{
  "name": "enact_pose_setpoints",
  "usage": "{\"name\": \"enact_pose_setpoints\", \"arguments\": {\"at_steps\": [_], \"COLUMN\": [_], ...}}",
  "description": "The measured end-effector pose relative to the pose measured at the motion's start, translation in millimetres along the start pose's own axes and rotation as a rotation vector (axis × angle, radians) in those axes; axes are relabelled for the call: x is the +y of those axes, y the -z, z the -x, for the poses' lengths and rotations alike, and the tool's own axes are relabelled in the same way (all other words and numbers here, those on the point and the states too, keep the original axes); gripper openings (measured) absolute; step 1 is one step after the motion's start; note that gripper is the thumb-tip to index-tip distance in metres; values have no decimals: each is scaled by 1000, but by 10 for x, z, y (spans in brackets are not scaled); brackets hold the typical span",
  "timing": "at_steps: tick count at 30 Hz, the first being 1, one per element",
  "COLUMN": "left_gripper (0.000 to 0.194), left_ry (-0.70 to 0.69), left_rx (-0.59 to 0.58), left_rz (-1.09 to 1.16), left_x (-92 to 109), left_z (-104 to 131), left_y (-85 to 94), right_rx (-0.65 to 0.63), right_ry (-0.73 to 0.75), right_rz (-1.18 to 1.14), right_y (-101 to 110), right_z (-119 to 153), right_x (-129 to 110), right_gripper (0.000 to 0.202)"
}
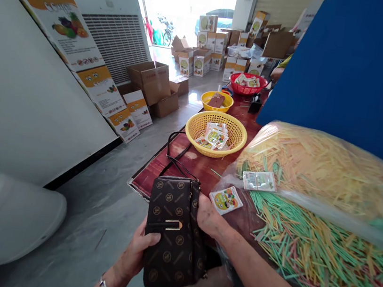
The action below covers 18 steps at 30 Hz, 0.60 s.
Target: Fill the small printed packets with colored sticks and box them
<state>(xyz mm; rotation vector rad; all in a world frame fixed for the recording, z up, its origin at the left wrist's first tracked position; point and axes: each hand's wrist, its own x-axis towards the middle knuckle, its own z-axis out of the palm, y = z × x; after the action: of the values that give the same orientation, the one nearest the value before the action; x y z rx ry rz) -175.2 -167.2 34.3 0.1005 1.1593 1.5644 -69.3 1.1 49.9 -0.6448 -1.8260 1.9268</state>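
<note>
A dark brown shoulder bag (168, 254) with a gold printed pattern rests upright at my lap, in front of the table edge. My left hand (139, 245) grips its left side, thumb lying across the front near the strap tab. Along the bag's right upper edge is my right hand (207, 216), its fingers partly hidden behind the bag. The thin black strap (172, 152) runs from the bag's top onto the table. Close to my right hand lies a flat printed packet (226, 200), and a banded stack of packets (260, 181) sits on the plastic bag beyond.
On the red table (159, 167) stand a yellow basket (192, 136) of packets, a smaller yellow basket (206, 105) and a red basket (247, 90). Coloured strips (323, 243) fill a clear bag at right. Cartons (150, 80) stand on the floor; a blue panel (350, 80) rises at right.
</note>
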Motion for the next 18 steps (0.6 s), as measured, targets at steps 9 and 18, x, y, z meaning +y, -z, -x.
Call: {"name": "enact_pose_setpoints", "arguments": {"at_steps": [9,18], "left_gripper": [63,58], "left_ry": [-84,-218], "left_rx": [102,64], "left_rz": [-40,-195], "left_x": [196,975], "left_z": [21,-469], "left_y": [-229,-356], "right_rx": [78,560], "right_ry": [-62,57], "right_rz": [19,-124], "right_y": [-35,335], "right_z": [-24,-188], "right_x": [-246,-208], "right_gripper": [10,26]}}
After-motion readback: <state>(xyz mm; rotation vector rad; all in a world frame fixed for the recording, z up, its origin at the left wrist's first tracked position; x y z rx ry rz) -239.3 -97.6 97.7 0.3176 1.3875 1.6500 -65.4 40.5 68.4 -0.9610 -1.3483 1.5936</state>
